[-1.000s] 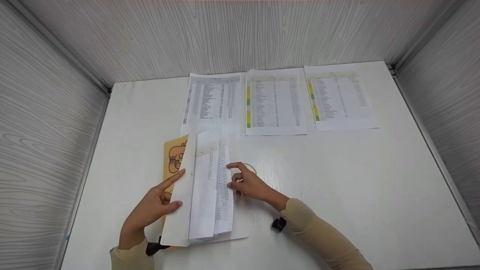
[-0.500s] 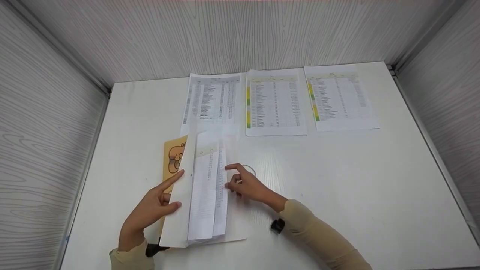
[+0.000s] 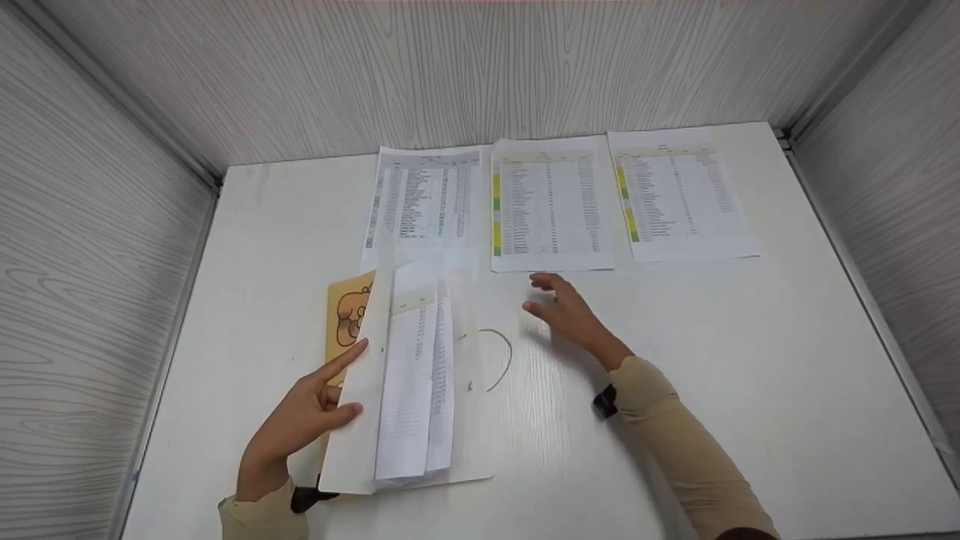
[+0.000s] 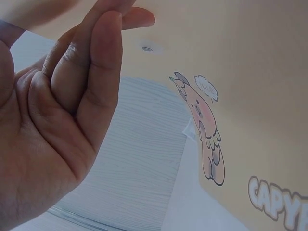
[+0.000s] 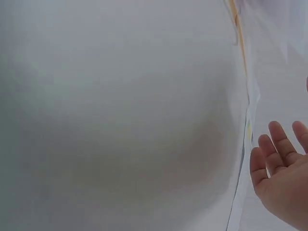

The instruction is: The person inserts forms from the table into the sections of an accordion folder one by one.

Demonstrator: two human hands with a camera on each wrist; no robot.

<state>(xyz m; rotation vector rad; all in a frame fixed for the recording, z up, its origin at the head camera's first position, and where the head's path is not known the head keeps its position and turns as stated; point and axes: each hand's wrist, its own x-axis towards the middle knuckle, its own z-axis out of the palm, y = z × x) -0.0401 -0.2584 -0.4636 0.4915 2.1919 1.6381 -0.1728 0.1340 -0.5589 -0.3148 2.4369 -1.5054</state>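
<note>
A tan folder (image 3: 349, 300) with a cartoon animal on its outside stands part open at the front left of the table. My left hand (image 3: 307, 405) holds its raised cover, index finger and thumb on the white inner side (image 3: 358, 431), other fingers behind. The left wrist view shows the cover's outside (image 4: 260, 115) with a cartoon and part of some lettering. Inside are printed sheets (image 3: 405, 405) under clear plastic. My right hand (image 3: 566, 315) holds nothing, its fingers loosely bent over the table near the middle printed page. In the right wrist view those fingers (image 5: 285, 144) are spread.
Three printed table pages lie in a row at the back: a grey-headed one (image 3: 427, 199), one with a yellow and green strip (image 3: 551, 206) and a similar one (image 3: 682, 199). The folder's top overlaps the left page. Wood-grain panels (image 3: 480, 75) wall in the white table (image 3: 712, 375).
My right hand has let go of the sheet edge in the folder and moved up and right toward the middle page. My left hand stays on the cover.
</note>
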